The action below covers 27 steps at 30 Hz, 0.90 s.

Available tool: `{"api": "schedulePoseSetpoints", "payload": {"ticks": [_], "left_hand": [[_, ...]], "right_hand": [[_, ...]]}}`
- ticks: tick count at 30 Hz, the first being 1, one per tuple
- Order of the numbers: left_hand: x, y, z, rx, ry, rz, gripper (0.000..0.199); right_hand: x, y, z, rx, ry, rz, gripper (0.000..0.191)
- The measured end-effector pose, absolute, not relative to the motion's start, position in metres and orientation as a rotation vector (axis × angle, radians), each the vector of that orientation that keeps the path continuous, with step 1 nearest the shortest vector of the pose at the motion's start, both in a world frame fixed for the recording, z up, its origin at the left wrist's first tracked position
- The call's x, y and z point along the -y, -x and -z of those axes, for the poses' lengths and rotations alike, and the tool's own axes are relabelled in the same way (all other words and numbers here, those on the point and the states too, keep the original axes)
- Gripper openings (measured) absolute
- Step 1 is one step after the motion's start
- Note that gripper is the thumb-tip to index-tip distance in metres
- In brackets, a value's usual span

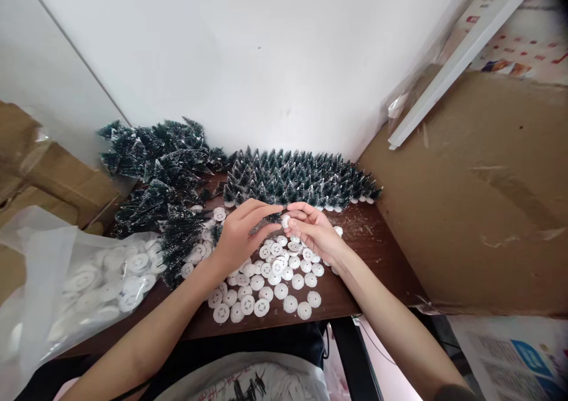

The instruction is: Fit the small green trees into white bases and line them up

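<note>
Pale, dark-marked cloth (248, 383) over the person's body lies nearest the camera, at the bottom edge. Behind everything rises a white wall (257, 64); a big cardboard box (483, 212) fills the right side, next to the dark brown table (377, 241). At the left, a clear plastic bag (39, 253) bulges with more white discs.

Across the back of the table, a dense block of small frosted trees (288, 179) stands upright; white bases show along its front edge, so a good share looks done. Left of it, a loose heap of trees (162, 152) lies tipped every which way, and that much appears left over.

Both hands meet at the middle, in front of the standing block. The left hand (239, 232) curves with thumb and fingers apart around a single little tree (274, 217); whether they touch it, I cannot tell. The right hand (317, 232) pinches a white base (286, 221) between thumb and fingers, right by that tree. Smallest are the loose white discs (281, 291), scattered below the hands, many with no tree on them.
</note>
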<state>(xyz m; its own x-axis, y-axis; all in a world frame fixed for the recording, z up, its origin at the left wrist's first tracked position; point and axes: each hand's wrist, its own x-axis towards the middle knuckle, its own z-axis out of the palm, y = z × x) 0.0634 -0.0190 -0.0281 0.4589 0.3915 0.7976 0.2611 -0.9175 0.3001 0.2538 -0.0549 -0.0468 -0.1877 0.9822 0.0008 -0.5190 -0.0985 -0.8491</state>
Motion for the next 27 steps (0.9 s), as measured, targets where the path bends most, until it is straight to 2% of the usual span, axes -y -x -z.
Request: {"api": "schedulePoseSetpoints", "payload": {"ticks": [5, 15, 27], "left_hand": [[0.0198, -0.063, 0.0272, -0.572, -2.546, -1.471, 0.033], [0.0175, -0.0638, 0.0249, -0.493, -2.603, -1.354, 0.022], [0.0189, -0.0654, 0.0243, -0.485, -2.557, -1.31, 0.027]], "right_hand": [[0.0548, -0.2541, 0.0472, 0.91, 0.725, -1.581, 0.031], [0.0552, -0.2524, 0.0447, 0.931, 0.79, -1.515, 0.033], [0.056, -0.252, 0.0468, 1.006, 0.817, -1.461, 0.031]]}}
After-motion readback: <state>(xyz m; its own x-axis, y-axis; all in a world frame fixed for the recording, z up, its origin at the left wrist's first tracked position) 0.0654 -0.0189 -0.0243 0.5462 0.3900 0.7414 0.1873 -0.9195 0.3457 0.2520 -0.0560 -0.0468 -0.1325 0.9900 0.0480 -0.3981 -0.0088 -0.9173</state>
